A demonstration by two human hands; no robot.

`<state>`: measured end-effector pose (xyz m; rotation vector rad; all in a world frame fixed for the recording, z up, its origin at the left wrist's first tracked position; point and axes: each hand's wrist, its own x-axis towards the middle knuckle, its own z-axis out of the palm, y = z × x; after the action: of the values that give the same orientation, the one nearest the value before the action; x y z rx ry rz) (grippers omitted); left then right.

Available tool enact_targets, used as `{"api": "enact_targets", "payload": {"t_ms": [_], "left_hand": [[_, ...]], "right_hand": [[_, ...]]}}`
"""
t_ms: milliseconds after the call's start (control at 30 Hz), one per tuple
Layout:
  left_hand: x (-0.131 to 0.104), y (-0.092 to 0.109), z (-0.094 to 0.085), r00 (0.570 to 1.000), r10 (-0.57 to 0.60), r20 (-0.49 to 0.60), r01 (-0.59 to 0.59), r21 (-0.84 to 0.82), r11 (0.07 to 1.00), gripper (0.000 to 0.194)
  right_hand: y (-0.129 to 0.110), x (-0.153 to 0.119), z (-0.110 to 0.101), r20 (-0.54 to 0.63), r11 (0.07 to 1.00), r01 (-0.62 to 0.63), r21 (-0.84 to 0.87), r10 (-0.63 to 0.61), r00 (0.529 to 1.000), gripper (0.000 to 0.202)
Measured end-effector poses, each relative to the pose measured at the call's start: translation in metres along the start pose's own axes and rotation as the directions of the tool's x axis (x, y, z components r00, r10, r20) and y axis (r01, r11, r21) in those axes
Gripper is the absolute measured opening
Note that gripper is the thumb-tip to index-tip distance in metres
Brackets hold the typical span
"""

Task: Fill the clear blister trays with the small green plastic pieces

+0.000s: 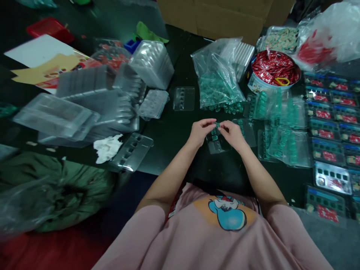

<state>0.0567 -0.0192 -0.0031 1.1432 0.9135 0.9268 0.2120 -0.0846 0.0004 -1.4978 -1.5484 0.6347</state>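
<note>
My left hand (200,133) and my right hand (233,135) meet fingertip to fingertip over a clear plastic tray (219,147) with a row of small wells. Between the pinched fingers of both hands is a small green plastic piece (217,125), partly covered by the fingertips. Other green pieces sit in wells of this tray. Beside my right hand lies another clear tray (249,131) with green pieces along one side. Just beyond my hands, a clear bag (219,84) of green pieces lies with its mouth towards me and several pieces spilling out.
Stacks of clear trays (92,99) stand left, near a crumpled white tissue (108,148). Filled green trays (289,144) pile up at right, beside rows of packed trays (326,133). A round tin (257,84) holds red packets. A cardboard box (222,17) stands behind.
</note>
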Motion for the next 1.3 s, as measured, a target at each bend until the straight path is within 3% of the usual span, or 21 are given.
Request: {"api": "enact_targets", "payload": {"t_ms": [200, 333, 467, 667, 800, 967, 1167, 1300], "left_hand": [[-0.011, 0.003, 0.008, 1.000, -0.002, -0.028, 0.002, 0.011, 1.000, 0.014], [-0.024, 0.006, 0.015, 0.999, -0.046, -0.014, 0.045, -0.051, 0.998, 0.018], [-0.036, 0.003, 0.019, 0.999, 0.035, 0.015, -0.034, -0.061, 0.998, 0.036], [-0.035, 0.000, 0.017, 0.994, 0.088, -0.068, -0.089, -0.024, 0.996, 0.030], [-0.037, -0.004, 0.007, 0.996, -0.006, -0.088, -0.002, -0.092, 0.996, 0.028], [-0.050, -0.011, -0.009, 0.983, -0.182, -0.034, 0.177, -0.120, 0.977, 0.033], [-0.072, -0.014, -0.020, 0.974, -0.223, -0.028, 0.224, -0.003, 0.975, 0.034], [-0.084, -0.014, -0.020, 0.984, -0.175, -0.045, 0.177, 0.060, 0.982, 0.034]], "right_hand": [[0.000, -0.008, 0.009, -0.016, 0.920, -0.138, 0.367, 0.155, 0.988, 0.020], [-0.003, -0.013, 0.015, -0.114, 0.939, -0.104, 0.328, 0.149, 0.982, 0.016], [-0.011, -0.017, 0.016, -0.214, 0.970, -0.087, 0.228, 0.137, 0.967, 0.013], [-0.022, -0.022, 0.019, -0.208, 0.975, -0.033, 0.218, 0.080, 0.975, 0.015], [-0.022, -0.030, 0.021, -0.158, 0.927, -0.107, 0.358, 0.173, 0.972, 0.016], [-0.019, -0.044, 0.027, -0.026, 0.842, -0.212, 0.497, 0.258, 0.966, 0.017], [-0.014, -0.058, 0.036, 0.158, 0.684, -0.364, 0.633, 0.346, 0.925, 0.020], [-0.017, -0.066, 0.040, 0.159, 0.769, -0.350, 0.535, 0.316, 0.936, 0.016]]}}
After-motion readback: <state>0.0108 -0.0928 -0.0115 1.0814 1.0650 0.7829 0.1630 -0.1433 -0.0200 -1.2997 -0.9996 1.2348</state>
